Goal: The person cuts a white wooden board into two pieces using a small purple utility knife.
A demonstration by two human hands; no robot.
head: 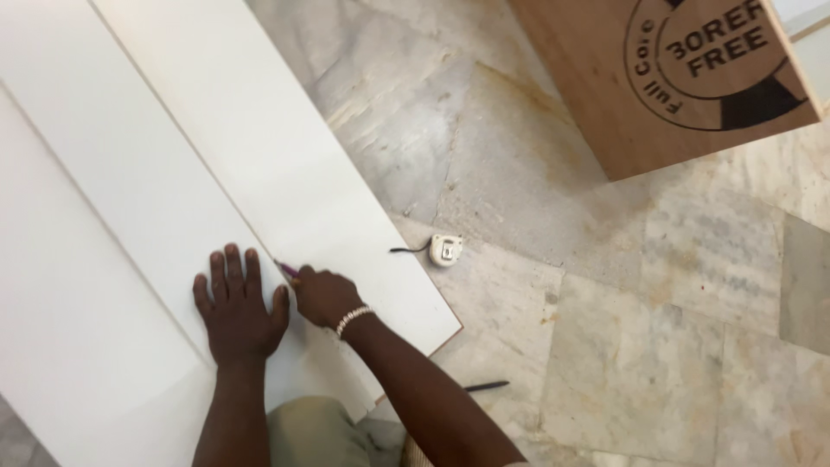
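White laminated boards (130, 199) lie side by side on the stone floor (657, 346), three as far as can be counted, and the left hand (235, 309) presses flat on one with its fingers spread. Just beside it the right hand (324, 297) is curled, fingers pinching one purple pencil (286, 269) whose tip touches the board by the left thumb. One small tape measure (446, 249) sits on the floor near the board's edge, and one brown plywood sheet (666, 78) stands well apart.
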